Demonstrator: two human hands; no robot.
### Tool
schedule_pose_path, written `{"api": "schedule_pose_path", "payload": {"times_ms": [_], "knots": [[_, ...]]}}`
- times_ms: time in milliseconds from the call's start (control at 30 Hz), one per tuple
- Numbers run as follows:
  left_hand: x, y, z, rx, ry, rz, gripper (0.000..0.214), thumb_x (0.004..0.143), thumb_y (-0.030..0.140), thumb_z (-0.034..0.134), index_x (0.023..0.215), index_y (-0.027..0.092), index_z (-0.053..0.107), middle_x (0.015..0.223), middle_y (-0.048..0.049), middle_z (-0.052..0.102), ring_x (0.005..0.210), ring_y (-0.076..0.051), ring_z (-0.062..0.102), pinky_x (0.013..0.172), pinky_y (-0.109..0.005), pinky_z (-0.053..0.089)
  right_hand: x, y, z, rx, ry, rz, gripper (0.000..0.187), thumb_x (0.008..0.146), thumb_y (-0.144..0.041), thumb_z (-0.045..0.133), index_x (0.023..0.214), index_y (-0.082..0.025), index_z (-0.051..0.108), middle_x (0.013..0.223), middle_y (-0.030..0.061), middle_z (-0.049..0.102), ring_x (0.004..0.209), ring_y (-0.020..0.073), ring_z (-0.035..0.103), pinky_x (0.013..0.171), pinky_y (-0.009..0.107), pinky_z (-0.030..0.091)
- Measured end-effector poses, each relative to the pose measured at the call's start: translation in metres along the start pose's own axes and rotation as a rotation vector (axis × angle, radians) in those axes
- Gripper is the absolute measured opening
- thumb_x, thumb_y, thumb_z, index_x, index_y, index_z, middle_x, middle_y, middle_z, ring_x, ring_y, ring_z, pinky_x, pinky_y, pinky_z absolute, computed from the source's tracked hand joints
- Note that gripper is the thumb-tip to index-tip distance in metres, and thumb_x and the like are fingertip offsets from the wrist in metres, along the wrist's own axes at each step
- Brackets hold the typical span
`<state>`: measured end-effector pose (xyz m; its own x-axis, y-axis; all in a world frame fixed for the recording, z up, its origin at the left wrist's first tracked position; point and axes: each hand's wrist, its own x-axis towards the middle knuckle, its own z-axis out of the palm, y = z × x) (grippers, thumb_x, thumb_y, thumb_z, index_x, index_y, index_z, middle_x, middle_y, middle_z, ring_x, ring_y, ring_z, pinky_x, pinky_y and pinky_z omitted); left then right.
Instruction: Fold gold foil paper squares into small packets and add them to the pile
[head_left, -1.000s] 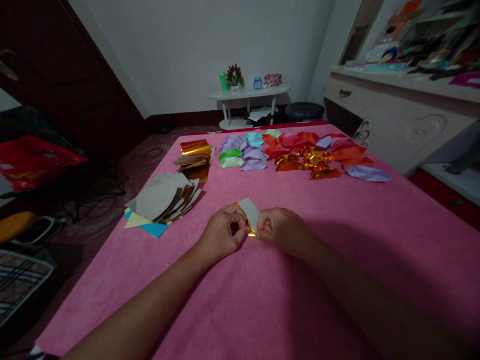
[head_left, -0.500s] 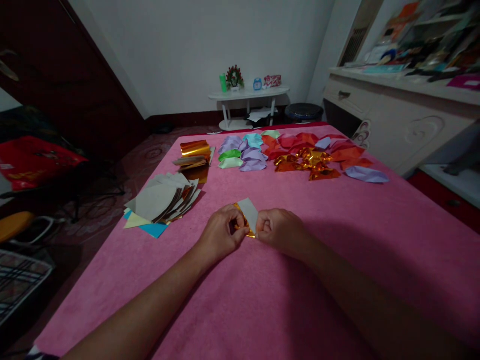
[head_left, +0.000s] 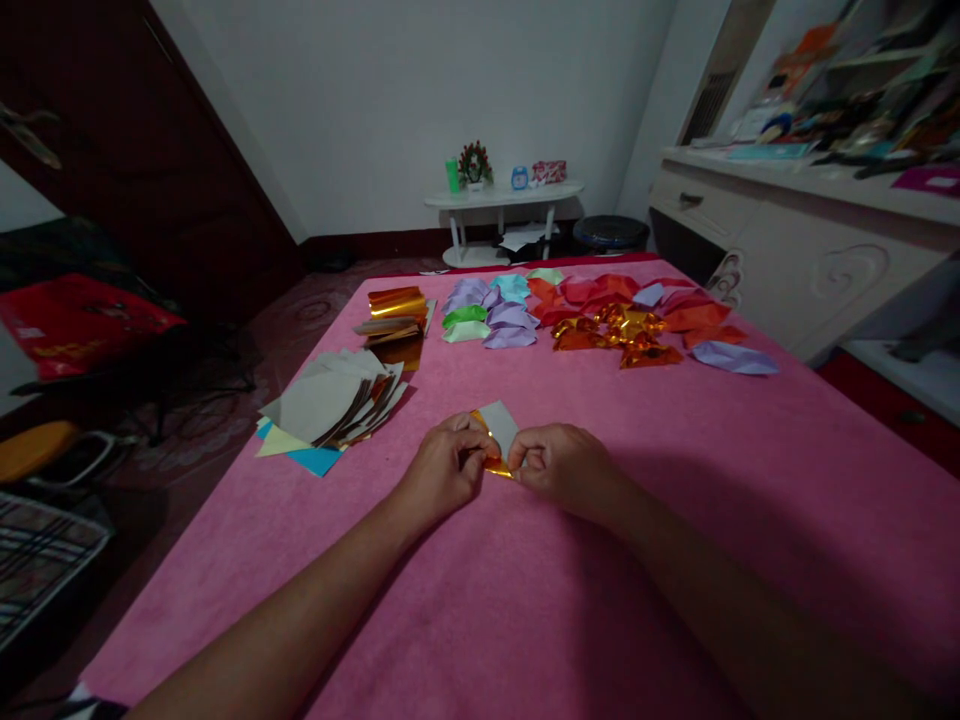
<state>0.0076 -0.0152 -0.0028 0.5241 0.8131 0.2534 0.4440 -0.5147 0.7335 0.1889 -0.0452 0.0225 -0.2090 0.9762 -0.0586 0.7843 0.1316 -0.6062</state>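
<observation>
Between my hands, low over the pink cloth, is a partly folded sheet of gold foil paper (head_left: 501,424) with its pale back facing up. My left hand (head_left: 448,462) is closed, thumb and fingers pinching the sheet's left, gold edge. The fingertips of my right hand (head_left: 559,462) are curled together on its lower right corner. Parts of the sheet are covered by the fingers. To the left lies a fanned stack of paper sheets (head_left: 319,395), pale side up. Beyond it sits a pile of gold foil sheets (head_left: 396,303).
Folded paper pieces in purple (head_left: 512,325), green, red (head_left: 615,290) and gold (head_left: 631,325) cover the table's far side. A white side table (head_left: 502,197) stands against the wall. A cluttered cabinet (head_left: 795,220) is at the right, a red bag (head_left: 90,325) at the left.
The view has tilted slightly, shifting everything a little. My left fingers have moved along the gold edge toward the lower corner; my right hand stays at that corner.
</observation>
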Motion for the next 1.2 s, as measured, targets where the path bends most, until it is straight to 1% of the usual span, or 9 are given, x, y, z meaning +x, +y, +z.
{"api": "schedule_pose_path", "payload": {"times_ms": [200,267,367,433,567,667,800,900,1200], "knots": [[-0.002,0.001,0.0,0.021,-0.011,0.015,0.013,0.078,0.009,0.057,0.074,0.016,0.068,0.076,-0.003,0.057,0.076,-0.015,0.054,0.069,-0.026,0.043,0.011,0.02,0.015,0.083,0.367,0.0,0.024,0.071,-0.018,0.059,0.094,-0.018,0.066,0.096,0.0043,0.064,0.074,0.0141,0.057,0.065,0.024,0.041],[-0.001,0.0,0.001,0.008,0.01,0.006,0.011,0.079,0.011,0.059,0.073,0.016,0.067,0.077,-0.0034,0.058,0.077,-0.015,0.054,0.069,-0.026,0.044,0.016,0.024,0.017,0.045,0.405,0.012,0.034,0.073,-0.025,0.063,0.106,-0.017,0.062,0.104,0.0068,0.063,0.083,0.0173,0.059,0.07,0.027,0.043],[-0.001,-0.003,0.001,0.054,0.082,-0.016,0.005,0.076,0.015,0.067,0.08,0.017,0.067,0.084,-0.0039,0.058,0.08,-0.016,0.055,0.071,-0.027,0.045,0.019,0.024,0.017,-0.015,0.349,0.039,0.044,0.071,-0.027,0.068,0.113,-0.017,0.059,0.102,0.006,0.066,0.089,0.0195,0.06,0.074,0.029,0.042],[-0.002,-0.005,-0.001,0.145,0.15,-0.027,0.024,0.07,0.022,0.074,0.092,0.018,0.065,0.091,-0.0045,0.059,0.087,-0.019,0.055,0.076,-0.031,0.046,0.02,0.021,0.014,-0.016,0.277,0.088,0.042,0.071,-0.027,0.068,0.112,-0.02,0.061,0.091,0.0019,0.069,0.081,0.0177,0.061,0.068,0.028,0.041],[-0.002,-0.012,-0.004,0.313,0.265,-0.075,0.069,0.061,0.042,0.081,0.119,0.02,0.051,0.112,-0.0091,0.057,0.105,-0.026,0.053,0.089,-0.04,0.044,0.018,0.018,0.012,0.061,0.154,0.154,0.01,0.073,-0.027,0.064,0.081,-0.023,0.067,0.068,-0.0031,0.067,0.06,0.013,0.058,0.053,0.024,0.034],[-0.002,-0.016,-0.003,0.378,0.284,-0.123,0.086,0.057,0.051,0.08,0.128,0.02,0.043,0.122,-0.0116,0.054,0.112,-0.03,0.05,0.093,-0.044,0.042,0.015,0.017,0.014,0.063,0.216,0.139,0.007,0.074,-0.026,0.059,0.076,-0.022,0.065,0.071,-0.0021,0.067,0.06,0.013,0.058,0.053,0.024,0.035],[-0.002,-0.018,-0.002,0.406,0.264,-0.157,0.089,0.056,0.054,0.079,0.13,0.02,0.042,0.122,-0.0113,0.055,0.112,-0.03,0.051,0.094,-0.044,0.04,0.014,0.016,0.016,0.039,0.322,0.103,0.037,0.07,-0.026,0.066,0.106,-0.021,0.059,0.104,0.0021,0.068,0.066,0.0131,0.058,0.063,0.026,0.041],[-0.002,-0.017,-0.002,0.394,0.251,-0.158,0.089,0.057,0.055,0.079,0.129,0.02,0.042,0.122,-0.0112,0.057,0.111,-0.03,0.052,0.094,-0.043,0.04,0.017,0.017,0.016,0.064,0.282,0.118,0.05,0.068,-0.025,0.069,0.116,-0.022,0.056,0.1,0.0011,0.069,0.068,0.014,0.06,0.065,0.027,0.042],[0.001,-0.015,-0.004,0.291,0.258,-0.148,0.09,0.053,0.047,0.083,0.13,0.022,0.044,0.119,-0.0104,0.061,0.109,-0.03,0.054,0.094,-0.044,0.038,0.019,0.027,0.024,0.486,0.12,0.121,0.009,0.066,-0.027,0.066,0.07,-0.021,0.062,0.064,-0.0016,0.067,0.058,0.0144,0.061,0.053,0.022,0.043]]}}
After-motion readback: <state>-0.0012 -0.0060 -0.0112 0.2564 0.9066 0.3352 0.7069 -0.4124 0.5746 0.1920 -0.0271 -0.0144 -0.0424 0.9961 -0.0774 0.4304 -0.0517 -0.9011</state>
